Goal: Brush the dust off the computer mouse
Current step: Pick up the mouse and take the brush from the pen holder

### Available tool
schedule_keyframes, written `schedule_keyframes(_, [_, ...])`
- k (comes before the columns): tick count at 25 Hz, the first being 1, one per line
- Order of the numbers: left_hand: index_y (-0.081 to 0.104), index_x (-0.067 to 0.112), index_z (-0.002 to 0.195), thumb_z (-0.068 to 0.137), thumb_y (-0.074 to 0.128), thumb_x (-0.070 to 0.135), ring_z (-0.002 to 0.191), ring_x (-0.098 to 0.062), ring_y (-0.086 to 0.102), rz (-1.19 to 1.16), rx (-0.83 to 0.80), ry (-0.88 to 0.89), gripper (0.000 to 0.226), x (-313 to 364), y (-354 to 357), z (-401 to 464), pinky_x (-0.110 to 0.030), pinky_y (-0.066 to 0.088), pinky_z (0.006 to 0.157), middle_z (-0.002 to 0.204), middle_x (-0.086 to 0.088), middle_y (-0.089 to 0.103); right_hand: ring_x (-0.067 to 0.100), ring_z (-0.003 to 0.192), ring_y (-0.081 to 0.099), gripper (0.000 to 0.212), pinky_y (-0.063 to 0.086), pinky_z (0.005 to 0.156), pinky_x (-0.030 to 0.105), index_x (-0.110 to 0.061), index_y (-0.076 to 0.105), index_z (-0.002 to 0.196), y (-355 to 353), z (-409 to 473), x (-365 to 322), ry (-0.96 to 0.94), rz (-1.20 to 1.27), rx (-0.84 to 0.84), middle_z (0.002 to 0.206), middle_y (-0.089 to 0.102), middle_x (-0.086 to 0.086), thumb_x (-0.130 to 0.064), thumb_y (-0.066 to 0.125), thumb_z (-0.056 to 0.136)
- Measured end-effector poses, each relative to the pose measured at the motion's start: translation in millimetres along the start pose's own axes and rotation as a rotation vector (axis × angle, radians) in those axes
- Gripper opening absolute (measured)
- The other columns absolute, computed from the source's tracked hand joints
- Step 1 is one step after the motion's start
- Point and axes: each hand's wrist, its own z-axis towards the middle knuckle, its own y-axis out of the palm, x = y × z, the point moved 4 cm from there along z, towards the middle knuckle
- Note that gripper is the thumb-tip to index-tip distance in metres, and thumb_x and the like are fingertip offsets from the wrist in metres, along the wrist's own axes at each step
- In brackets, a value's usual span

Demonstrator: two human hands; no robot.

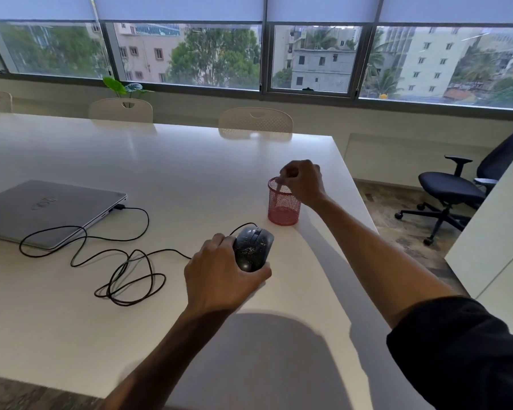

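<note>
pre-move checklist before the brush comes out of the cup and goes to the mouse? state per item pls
1. Mouse steadied: ok, left hand grips it on the table.
2. Dust to remove: ok, specks visible on the mouse top.
3. Right hand on the tool: ok, closed on a thin handle over the red mesh cup.
4. Tool is a brush: cannot tell, its lower end is hidden in the cup.
5. Cup stability: cannot tell, it stands upright but nothing holds it.
6. Cable out of the path: ok, it trails left toward the laptop.
</note>
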Motion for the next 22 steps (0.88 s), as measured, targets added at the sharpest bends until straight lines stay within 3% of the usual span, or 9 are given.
schedule_keyframes(3, [0.061, 0.03, 0.102, 0.063, 0.057, 0.077, 0.078, -0.007, 0.054, -0.009, 0.001, 0.002, 0.061, -1.1, -1.6, -0.9, -0.027, 0.049, 0.069, 0.088, 0.012, 0.056, 0.015, 0.072, 0.067, 0.006, 0.054, 0.07, 0.029, -0.006, 0.077, 0.08, 11.0, -6.9, 1.5, 0.001, -0.006, -0.042, 0.079, 0.076, 0.01, -0.012, 0.078, 0.078])
schedule_keyframes(8, [0.061, 0.031, 0.1, 0.063, 0.053, 0.08, 0.078, -0.007, 0.055, -0.017, -0.007, 0.0, 0.063, -6.4, -5.6, -5.4, -0.03, 0.053, 0.071, 0.087, 0.013, 0.056, 0.015, 0.081, 0.074, 0.01, 0.056, 0.08, 0.025, -0.005, 0.075, 0.09, -23.2, -21.1, -14.3, -0.102, 0.028, 0.241, 0.089, 0.078, 0.007, -0.012, 0.069, 0.088])
schedule_keyframes(12, [0.06, 0.03, 0.101, 0.062, 0.051, 0.08, 0.079, -0.008, 0.053, 0.036, -0.008, 0.032, 0.064, -7.8, -10.3, -17.0, -0.027, 0.048, 0.068, 0.088, 0.013, 0.055, 0.018, 0.075, 0.075, 0.011, 0.061, 0.077, 0.032, -0.001, 0.066, 0.096, -57.7, -46.4, -32.4, -0.163, 0.182, 0.32, 0.087, 0.076, 0.009, -0.011, 0.064, 0.093])
schedule_keyframes(16, [0.06, 0.029, 0.102, 0.064, 0.051, 0.079, 0.08, -0.007, 0.051, 0.03, -0.009, 0.061, 0.064, -11.2, -21.0, -32.6, -0.025, 0.041, 0.067, 0.09, 0.013, 0.056, 0.017, 0.072, 0.075, 0.008, 0.062, 0.073, 0.034, -0.012, 0.059, 0.099, -81.3, -96.0, -54.9, -0.083, 0.34, 0.292, 0.084, 0.075, 0.007, -0.019, 0.062, 0.095])
schedule_keyframes(22, [0.059, 0.028, 0.109, 0.064, 0.054, 0.079, 0.082, -0.009, 0.054, -0.034, -0.021, 0.105, 0.068, -18.5, -39.2, -62.7, -0.024, 0.042, 0.069, 0.095, 0.012, 0.058, 0.01, 0.071, 0.074, 0.023, 0.061, 0.077, 0.029, -0.007, 0.062, 0.111, -94.8, -180.8, -91.7, -0.004, 0.331, 0.228, 0.084, 0.076, 0.003, -0.023, 0.063, 0.094])
